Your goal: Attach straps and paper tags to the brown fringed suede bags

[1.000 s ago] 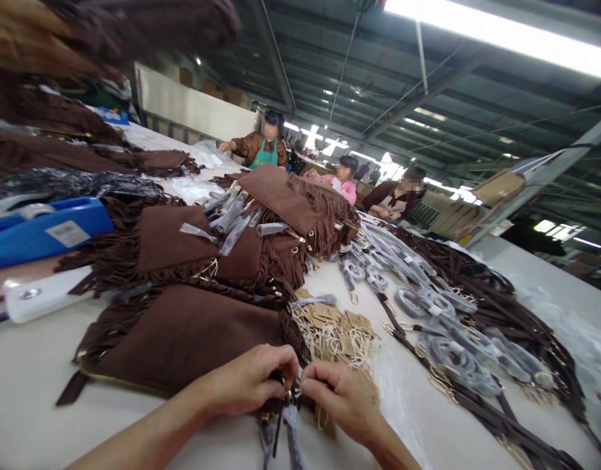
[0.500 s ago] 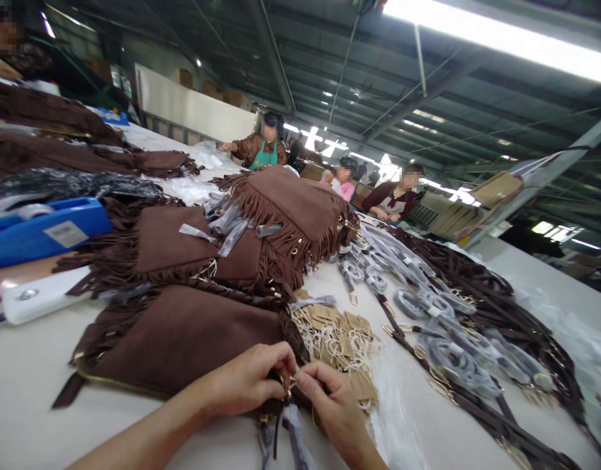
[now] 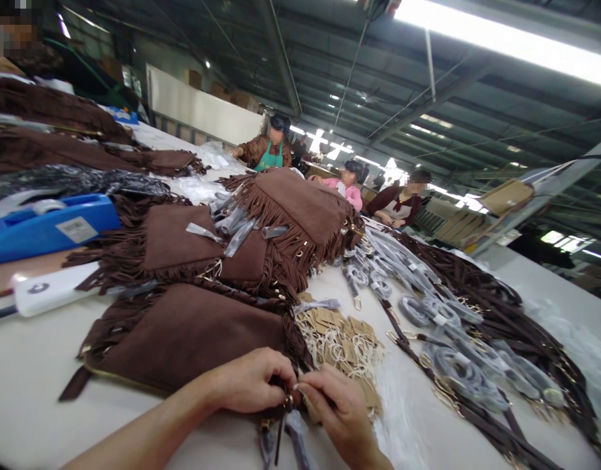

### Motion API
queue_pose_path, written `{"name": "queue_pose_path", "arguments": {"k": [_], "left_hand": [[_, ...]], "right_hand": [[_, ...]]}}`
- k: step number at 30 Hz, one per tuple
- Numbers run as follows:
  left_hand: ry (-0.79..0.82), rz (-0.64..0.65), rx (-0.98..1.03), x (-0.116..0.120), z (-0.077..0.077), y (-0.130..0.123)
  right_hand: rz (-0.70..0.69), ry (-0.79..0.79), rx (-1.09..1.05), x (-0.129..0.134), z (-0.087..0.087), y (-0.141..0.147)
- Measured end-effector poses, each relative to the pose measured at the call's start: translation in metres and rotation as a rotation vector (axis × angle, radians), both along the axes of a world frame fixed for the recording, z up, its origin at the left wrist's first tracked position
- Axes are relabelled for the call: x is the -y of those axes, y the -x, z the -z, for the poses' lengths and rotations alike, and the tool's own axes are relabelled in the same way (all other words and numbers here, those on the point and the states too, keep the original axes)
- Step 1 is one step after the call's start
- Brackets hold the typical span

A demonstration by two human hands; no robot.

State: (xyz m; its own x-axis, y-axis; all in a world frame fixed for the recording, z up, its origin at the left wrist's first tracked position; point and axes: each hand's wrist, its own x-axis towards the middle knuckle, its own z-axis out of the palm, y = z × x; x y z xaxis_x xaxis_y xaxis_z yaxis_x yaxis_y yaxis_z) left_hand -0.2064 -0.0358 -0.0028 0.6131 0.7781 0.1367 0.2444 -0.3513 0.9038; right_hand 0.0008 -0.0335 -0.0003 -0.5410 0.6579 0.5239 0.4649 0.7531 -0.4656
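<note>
The worktop (image 3: pixel 26 385) bears tags (image 3: pixel 342 339) at the bag's (image 3: pixel 193 336) three o'clock. Left hand (image 3: pixel 254 384) pinches a fitting (image 3: pixel 289 397); right hand (image 3: pixel 337 405) is pinched narrow, its hold unclear.

Metal roof beams (image 3: pixel 281 52) and piled bags (image 3: pixel 305 202) suggest a factory workshop.

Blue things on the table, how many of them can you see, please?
2: a tape dispenser at the left, near the fringed brown bags, and a smaller blue item farther back. More may be hidden behind the bags.
</note>
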Motion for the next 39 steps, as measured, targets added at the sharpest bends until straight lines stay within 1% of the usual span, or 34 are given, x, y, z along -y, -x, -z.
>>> {"name": "queue_pose_path", "arguments": {"k": [4, 7, 13, 15, 19, 22, 24, 27, 31, 34, 36, 39], "left_hand": [[0.07, 0.019, 0.023, -0.001, -0.005, 0.002], [0.083, -0.004, 0.046, -0.002, -0.01, 0.002], [0.097, -0.003, 0.073, -0.002, -0.003, -0.002], [0.087, 0.007, 0.086, -0.002, -0.002, -0.003], [0.038, -0.011, 0.082, -0.001, -0.004, -0.002], [0.055, -0.019, 0.093, -0.001, -0.002, -0.002], [0.067, -0.029, 0.086, -0.001, 0.0, -0.002], [0.075, -0.038, 0.061, -0.001, -0.001, -0.001], [0.091, 0.03, -0.019, 0.0, -0.013, 0.007], [0.023, 0.066, -0.149, 0.001, -0.02, 0.012], [-0.023, 0.071, -0.186, 0.0, -0.019, 0.013], [-0.029, 0.065, -0.155, -0.001, -0.013, 0.011]], "right_hand": [[-0.003, -0.081, -0.002, 0.004, -0.006, 0.002], [0.0, -0.103, 0.017, 0.003, -0.004, 0.003], [-0.015, -0.126, 0.089, 0.001, 0.003, -0.002], [-0.026, -0.143, 0.113, 0.0, 0.003, -0.005], [-0.041, -0.244, 0.173, 0.001, 0.0, -0.011], [-0.048, -0.251, 0.19, 0.003, 0.0, -0.012], [-0.046, -0.205, 0.184, 0.004, 0.0, -0.011], [-0.033, -0.074, 0.164, 0.007, -0.001, -0.008], [0.007, 0.102, 0.052, 0.009, -0.005, -0.006], [0.031, 0.249, 0.032, 0.009, -0.006, -0.007], [0.032, 0.331, 0.05, 0.01, -0.005, -0.008], [0.033, 0.399, 0.076, 0.012, -0.004, -0.006]]}}
